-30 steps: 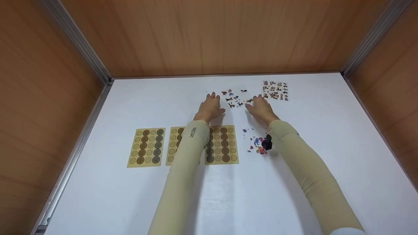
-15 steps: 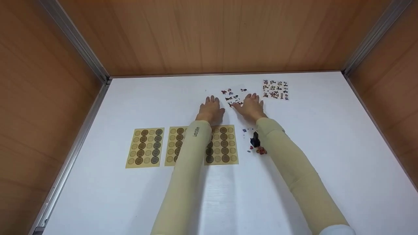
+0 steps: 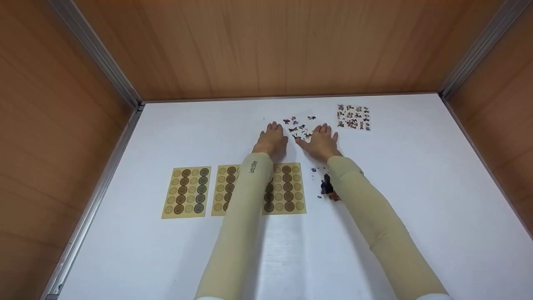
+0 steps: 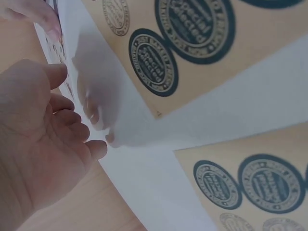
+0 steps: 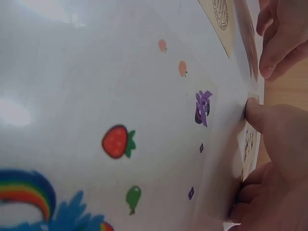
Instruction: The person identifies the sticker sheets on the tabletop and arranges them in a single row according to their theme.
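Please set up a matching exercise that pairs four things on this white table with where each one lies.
Things:
1. tan sheets of round seals
2. full sheet of small cartoon stickers
3. partly emptied sticker sheet
4. colourful sticker sheet with fruit

Places:
A. far right, beyond both hands
B. between the left hand and right hand
C. partly under the right forearm
D. near left, in a row

Pairs: 1-D, 2-A, 3-B, 4-C
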Available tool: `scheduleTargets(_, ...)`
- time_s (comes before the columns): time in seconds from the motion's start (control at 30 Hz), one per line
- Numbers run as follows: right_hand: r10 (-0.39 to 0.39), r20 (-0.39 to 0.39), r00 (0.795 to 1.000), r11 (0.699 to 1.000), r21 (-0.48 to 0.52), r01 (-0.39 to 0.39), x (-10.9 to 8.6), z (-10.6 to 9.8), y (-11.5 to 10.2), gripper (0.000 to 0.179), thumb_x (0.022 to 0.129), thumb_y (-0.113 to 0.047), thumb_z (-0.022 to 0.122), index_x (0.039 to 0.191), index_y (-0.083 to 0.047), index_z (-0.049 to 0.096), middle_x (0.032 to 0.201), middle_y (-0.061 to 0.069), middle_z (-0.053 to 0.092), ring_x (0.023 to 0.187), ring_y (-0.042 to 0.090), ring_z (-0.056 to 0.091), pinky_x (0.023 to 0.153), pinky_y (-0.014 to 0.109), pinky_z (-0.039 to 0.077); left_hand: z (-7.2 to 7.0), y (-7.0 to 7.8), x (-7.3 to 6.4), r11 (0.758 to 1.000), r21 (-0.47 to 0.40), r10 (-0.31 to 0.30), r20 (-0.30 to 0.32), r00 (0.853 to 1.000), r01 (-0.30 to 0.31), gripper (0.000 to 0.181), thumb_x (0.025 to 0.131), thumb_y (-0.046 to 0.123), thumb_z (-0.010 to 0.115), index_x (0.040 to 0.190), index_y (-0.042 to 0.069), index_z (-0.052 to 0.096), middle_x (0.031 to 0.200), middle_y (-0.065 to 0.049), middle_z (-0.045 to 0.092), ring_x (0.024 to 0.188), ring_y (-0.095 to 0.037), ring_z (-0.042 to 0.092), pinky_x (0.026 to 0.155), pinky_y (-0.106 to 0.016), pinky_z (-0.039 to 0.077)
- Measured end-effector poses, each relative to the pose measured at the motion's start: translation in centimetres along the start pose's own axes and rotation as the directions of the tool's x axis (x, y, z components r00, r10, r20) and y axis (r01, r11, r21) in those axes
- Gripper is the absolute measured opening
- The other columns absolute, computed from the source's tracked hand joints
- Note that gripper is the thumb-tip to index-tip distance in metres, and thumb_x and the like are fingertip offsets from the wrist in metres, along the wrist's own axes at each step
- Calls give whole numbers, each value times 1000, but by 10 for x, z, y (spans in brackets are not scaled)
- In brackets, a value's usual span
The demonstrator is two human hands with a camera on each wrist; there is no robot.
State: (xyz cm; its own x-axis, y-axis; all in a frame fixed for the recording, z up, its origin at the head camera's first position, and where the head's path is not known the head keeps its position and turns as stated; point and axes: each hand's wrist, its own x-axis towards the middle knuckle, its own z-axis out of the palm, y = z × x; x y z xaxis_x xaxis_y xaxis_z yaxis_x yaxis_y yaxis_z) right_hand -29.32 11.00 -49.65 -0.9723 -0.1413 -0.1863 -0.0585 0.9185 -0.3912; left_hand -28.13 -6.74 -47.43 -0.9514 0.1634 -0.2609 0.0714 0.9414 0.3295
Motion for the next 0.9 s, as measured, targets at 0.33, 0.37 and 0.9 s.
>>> scheduleTargets(0.33, -94, 138, 986, 995, -6, 96, -1, -10, 12, 104, 98, -61, 52, 156, 14, 7, 163, 33, -2, 152, 43, -4, 121, 60, -6, 1, 4, 0, 992, -125, -13, 0, 1000, 13, 67, 108, 38, 41, 161, 3, 19, 168, -15, 13, 155, -30, 9, 125, -46, 9)
scheduleTargets(0.37, -99, 151, 984, 995, -15, 103, -1, -11, 13, 104, 98, -61, 52, 156, 13, 7, 163, 33, -2, 152, 43, -4, 121, 59, -5, 1, 4, 0, 992, -129, -15, 3, 1000, 15, 68, 108, 39, 42, 162, 4, 19, 169, -15, 13, 155, -29, 9, 125, -45, 9)
scheduleTargets(0.9, -115, 274, 955, 991, -30, 128, -8, -20, 17, 103, 96, -63, 55, 161, 1, 7, 167, 21, -4, 153, 37, -6, 124, 52, -2, 11, 12, 1, 993, -119, 25, -4, 1000, -25, 65, 108, 32, 44, 161, 2, 20, 168, -14, 17, 155, -28, 11, 125, -40, 9)
